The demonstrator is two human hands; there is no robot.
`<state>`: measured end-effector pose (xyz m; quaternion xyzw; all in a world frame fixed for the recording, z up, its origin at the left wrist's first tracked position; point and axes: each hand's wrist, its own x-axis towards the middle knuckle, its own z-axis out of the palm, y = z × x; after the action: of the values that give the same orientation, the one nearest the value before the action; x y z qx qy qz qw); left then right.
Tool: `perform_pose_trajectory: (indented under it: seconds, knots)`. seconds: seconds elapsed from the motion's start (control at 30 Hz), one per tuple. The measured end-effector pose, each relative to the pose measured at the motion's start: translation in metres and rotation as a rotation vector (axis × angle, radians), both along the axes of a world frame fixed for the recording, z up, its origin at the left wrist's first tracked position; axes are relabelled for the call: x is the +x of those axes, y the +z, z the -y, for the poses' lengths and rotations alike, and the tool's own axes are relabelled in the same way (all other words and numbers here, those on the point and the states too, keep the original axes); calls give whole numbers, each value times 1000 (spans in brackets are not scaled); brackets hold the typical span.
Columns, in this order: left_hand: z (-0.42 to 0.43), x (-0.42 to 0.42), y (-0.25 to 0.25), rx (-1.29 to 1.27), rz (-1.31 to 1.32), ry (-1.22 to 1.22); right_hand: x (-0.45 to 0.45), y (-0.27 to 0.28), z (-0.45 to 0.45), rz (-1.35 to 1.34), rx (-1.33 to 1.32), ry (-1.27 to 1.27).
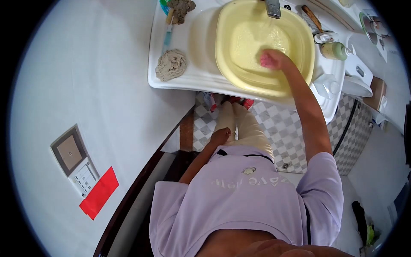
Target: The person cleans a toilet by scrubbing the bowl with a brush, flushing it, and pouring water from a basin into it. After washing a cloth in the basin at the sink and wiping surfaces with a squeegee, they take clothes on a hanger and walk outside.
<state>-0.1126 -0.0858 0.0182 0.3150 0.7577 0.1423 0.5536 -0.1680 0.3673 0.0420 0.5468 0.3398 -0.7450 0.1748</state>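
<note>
Fingers [274,53] of our right hand [279,60] are curled round a small pink item [267,61], inside the yellow basin [223,51]. Our grip hides part of it, so we can't tell what it is. Beyond these fingers, the tap [273,9] is cut off at the top edge; we see rippled water [257,38] around them. To their right stand a pump bottle [333,51] and a brush [313,18]; to their left, well apart, lies a crumpled grey cloth [171,65]. Our left hand [220,135] is by our thigh, its fingers bent; we cannot tell whether it holds anything. On our lilac shirt [246,201] the lettering is upside down, and only "new" reads fairly clearly. Print on the wall label [85,177] is too small to read, and we make out no brand on the bottle.
</note>
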Motion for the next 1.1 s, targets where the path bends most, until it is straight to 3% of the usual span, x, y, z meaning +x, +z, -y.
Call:
perform_pose_trajectory:
  seconds: [0.03,0.1,0.2,0.27,0.33,0.4,0.53,0.57,0.63,0.67,0.73,0.77,0.8,0.87,0.97,1.07,1.1]
  knots:
    - [-2,-1,0,31,5,14,4,3,4,-81,-256,-65]
    - [-8,0,-7,76,-12,-5,2,61,29,-253,-395,-36]
    - [-11,5,-14,82,-39,-44,3,79,81,-384,-439,-79]
    - [-16,4,-14,68,-44,-58,-7,142,141,-266,-149,-189]
    - [-22,3,-9,52,-33,-53,1,119,187,-555,162,-131]
    - [-26,1,-6,31,-19,-108,14,92,218,-810,1192,434]
    - [-29,-1,-3,39,10,-126,54,99,219,-490,1675,693]
    - [-27,-2,-5,33,-8,-134,69,100,207,-356,1534,843]
    - [-23,2,-13,30,-34,-148,110,82,177,-254,1546,842]
    - [-24,2,-10,25,-26,-146,126,100,160,-151,1542,905]
    - [-29,-1,-3,16,-14,-134,166,93,128,-239,1688,886]
    - [-30,-1,-3,36,-8,-127,180,99,113,-178,1588,972]
    - [-31,-2,-4,57,-4,-118,191,101,98,-183,1615,965]
    - [-32,-3,-8,79,-5,-95,211,100,82,-161,1923,945]
    - [-27,1,-15,95,-3,-64,181,157,82,95,1517,783]
    - [-29,1,-13,99,7,-62,135,144,56,-242,1536,336]
    - [-31,2,-10,73,1,-66,116,126,39,-209,1435,323]
